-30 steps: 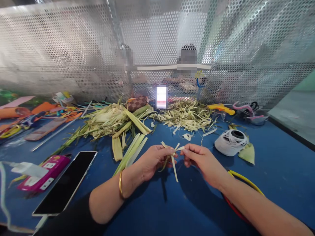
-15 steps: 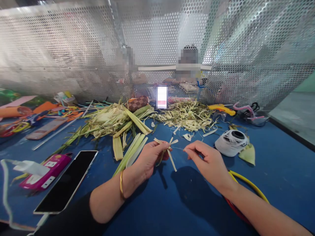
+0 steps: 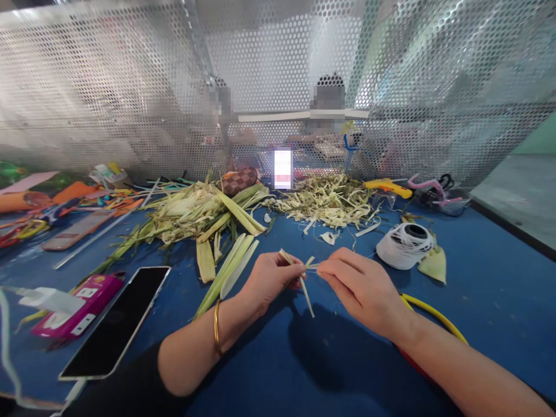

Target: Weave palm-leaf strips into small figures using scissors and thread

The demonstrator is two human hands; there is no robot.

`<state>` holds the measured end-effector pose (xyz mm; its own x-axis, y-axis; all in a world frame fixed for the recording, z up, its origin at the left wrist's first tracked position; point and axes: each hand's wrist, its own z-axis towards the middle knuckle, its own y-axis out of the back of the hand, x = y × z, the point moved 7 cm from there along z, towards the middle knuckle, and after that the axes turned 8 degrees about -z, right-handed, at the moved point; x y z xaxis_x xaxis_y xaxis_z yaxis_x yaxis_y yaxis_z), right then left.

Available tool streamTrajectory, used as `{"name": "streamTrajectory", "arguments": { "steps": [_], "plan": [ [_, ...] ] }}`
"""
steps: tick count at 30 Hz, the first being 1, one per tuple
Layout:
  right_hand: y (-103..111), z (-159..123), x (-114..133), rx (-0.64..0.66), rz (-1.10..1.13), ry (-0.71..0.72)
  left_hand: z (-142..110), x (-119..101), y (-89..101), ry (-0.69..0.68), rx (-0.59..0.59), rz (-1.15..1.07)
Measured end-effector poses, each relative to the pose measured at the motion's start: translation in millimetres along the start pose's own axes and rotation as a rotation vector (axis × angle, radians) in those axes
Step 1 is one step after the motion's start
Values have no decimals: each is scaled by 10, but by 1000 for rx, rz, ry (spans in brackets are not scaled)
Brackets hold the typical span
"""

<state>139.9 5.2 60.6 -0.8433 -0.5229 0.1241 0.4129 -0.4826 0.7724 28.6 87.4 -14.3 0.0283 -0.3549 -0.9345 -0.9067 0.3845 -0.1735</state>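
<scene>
My left hand point(image 3: 278, 277) is closed in a pinch on a small bundle of pale husk strips point(image 3: 307, 295). One strip hangs down below the fingers, and shorter ends stick out above and to the right. My right hand point(image 3: 362, 289) is closed too, fingertips pinched together just right of the bundle, on a thin thread that is hard to make out here. A pale strip end reaches up to those fingertips. To the right stands a spool of white thread point(image 3: 402, 250). Whole husk leaves point(image 3: 228, 269) lie behind my left wrist.
A husk heap point(image 3: 186, 214) and a pile of shredded strips point(image 3: 330, 202) lie at the back, before a perforated metal screen point(image 3: 278, 63). Left are a black-screened phone point(image 3: 117, 324) and a magenta power strip point(image 3: 80, 307). A yellow glue gun point(image 3: 388, 186) lies back right. People sit beyond the screen.
My right hand first pinched a strip end, then drew a thin thread out to the right. Now it is back close to the bundle, which my left hand has kept holding.
</scene>
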Motion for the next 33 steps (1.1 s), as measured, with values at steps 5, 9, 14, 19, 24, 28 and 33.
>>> {"name": "streamTrajectory", "arguments": {
  "steps": [5,9,14,19,24,28,33],
  "plan": [
    [-78,6,-77,64,69,-54,-96,74,-206,38,265,131],
    [-172,-8,-255,78,214,-230,-181,92,-300,98,419,138],
    [-361,-106,-467,146,326,-501,-188,-8,-284,27,372,53],
    [-531,-189,-418,266,384,-575,-148,-188,-156,-198,176,3],
    [-385,-106,-115,164,176,-251,-78,-266,30,-353,-47,151],
    [-227,-82,160,50,-92,87,-16,-193,51,-349,-49,200],
    [-155,-67,51,-12,15,-46,-34,-105,-52,-281,72,168]
  ]
}}
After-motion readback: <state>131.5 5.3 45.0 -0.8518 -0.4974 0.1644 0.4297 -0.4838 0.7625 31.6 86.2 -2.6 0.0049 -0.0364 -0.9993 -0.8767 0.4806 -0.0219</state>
